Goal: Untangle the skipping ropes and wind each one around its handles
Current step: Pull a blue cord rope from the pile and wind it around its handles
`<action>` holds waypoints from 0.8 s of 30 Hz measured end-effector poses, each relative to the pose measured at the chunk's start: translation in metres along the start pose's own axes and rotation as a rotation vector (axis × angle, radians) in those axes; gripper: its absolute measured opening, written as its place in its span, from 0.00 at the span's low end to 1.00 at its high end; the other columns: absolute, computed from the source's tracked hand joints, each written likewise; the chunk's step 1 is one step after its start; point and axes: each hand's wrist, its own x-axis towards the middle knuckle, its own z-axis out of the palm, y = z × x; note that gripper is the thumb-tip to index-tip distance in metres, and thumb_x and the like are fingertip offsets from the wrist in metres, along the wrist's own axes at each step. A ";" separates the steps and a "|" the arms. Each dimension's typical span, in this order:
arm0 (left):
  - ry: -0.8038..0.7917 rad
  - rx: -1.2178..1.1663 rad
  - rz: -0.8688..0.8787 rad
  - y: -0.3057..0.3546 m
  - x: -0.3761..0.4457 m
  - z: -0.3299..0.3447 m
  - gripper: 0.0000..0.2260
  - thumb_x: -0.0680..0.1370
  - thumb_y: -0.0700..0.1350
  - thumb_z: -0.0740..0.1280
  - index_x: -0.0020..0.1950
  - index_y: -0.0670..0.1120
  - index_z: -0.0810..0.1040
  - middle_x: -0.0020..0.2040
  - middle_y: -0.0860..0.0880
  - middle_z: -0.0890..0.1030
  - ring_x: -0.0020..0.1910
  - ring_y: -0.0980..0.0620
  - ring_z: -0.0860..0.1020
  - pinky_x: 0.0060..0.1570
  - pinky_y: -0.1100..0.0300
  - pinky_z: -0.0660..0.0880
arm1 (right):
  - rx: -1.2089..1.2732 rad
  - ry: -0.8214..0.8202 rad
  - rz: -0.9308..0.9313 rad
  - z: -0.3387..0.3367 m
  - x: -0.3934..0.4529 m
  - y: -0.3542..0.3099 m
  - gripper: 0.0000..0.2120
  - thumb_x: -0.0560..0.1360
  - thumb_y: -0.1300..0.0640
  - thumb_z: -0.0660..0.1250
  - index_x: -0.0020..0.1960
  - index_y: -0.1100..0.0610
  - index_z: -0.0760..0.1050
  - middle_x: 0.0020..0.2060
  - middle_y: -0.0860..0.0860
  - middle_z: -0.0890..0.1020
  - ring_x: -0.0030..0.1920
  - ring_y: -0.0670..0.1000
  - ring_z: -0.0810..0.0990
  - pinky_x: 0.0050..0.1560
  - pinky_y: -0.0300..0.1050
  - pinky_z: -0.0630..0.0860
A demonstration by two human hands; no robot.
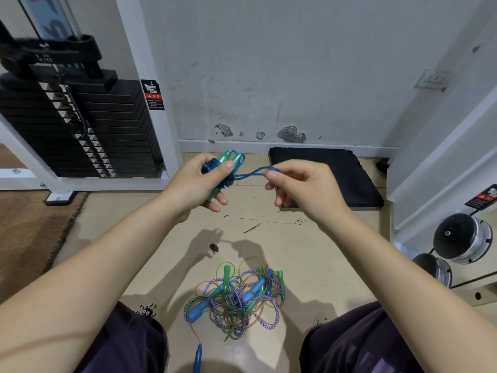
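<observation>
A person seated on the floor (309,246) grips a pair of green handles (224,168), wound with blue rope (248,174), in the left hand (200,181). The right hand (293,184) pinches the rope's free loop just beside them. A tangle (234,300) of other ropes lies between the knees, near a weight stack (80,125) and black mat (322,176).

Beige floor (309,238) under me. Tangled rope heap (234,300) lies between my knees. Black mat (325,176) beyond the heap, against the wall; small dark scrap (214,247) between them.
</observation>
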 end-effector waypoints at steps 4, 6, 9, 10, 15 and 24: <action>-0.022 0.021 -0.004 -0.001 -0.001 0.007 0.18 0.79 0.54 0.67 0.59 0.40 0.72 0.51 0.40 0.83 0.29 0.49 0.79 0.27 0.57 0.76 | 0.125 0.012 -0.002 -0.001 0.002 0.000 0.05 0.72 0.61 0.75 0.44 0.61 0.80 0.37 0.52 0.82 0.38 0.48 0.79 0.41 0.42 0.77; -0.047 0.013 -0.010 -0.001 -0.002 0.010 0.18 0.79 0.54 0.67 0.59 0.40 0.72 0.52 0.40 0.83 0.29 0.48 0.79 0.26 0.58 0.76 | 0.300 -0.049 0.050 -0.002 0.004 0.001 0.05 0.73 0.60 0.73 0.47 0.60 0.80 0.46 0.52 0.84 0.47 0.48 0.80 0.53 0.45 0.78; -0.088 0.024 -0.016 -0.002 -0.003 0.013 0.19 0.79 0.54 0.68 0.59 0.40 0.72 0.52 0.40 0.83 0.29 0.47 0.78 0.26 0.58 0.76 | 0.509 -0.212 0.068 -0.005 0.006 0.002 0.09 0.77 0.59 0.66 0.56 0.58 0.79 0.60 0.56 0.81 0.61 0.51 0.79 0.62 0.47 0.73; -0.096 0.029 -0.019 -0.002 -0.003 0.013 0.19 0.79 0.54 0.67 0.59 0.40 0.72 0.52 0.40 0.83 0.29 0.47 0.78 0.26 0.58 0.76 | 0.510 -0.271 0.059 -0.006 0.006 0.003 0.12 0.78 0.60 0.63 0.60 0.58 0.78 0.62 0.56 0.80 0.64 0.52 0.78 0.60 0.45 0.73; -0.145 0.044 -0.026 -0.002 -0.005 0.013 0.16 0.79 0.54 0.67 0.57 0.42 0.73 0.52 0.39 0.83 0.29 0.48 0.78 0.27 0.58 0.75 | 0.407 -0.238 0.082 -0.004 0.007 0.003 0.13 0.76 0.62 0.65 0.60 0.59 0.79 0.55 0.54 0.84 0.53 0.50 0.81 0.45 0.39 0.71; -0.167 0.025 0.013 0.002 -0.011 0.014 0.15 0.79 0.53 0.67 0.54 0.42 0.73 0.49 0.40 0.82 0.31 0.46 0.80 0.27 0.56 0.77 | 0.311 -0.044 0.147 -0.003 0.012 0.008 0.06 0.75 0.65 0.70 0.51 0.59 0.79 0.38 0.56 0.84 0.40 0.52 0.79 0.42 0.43 0.70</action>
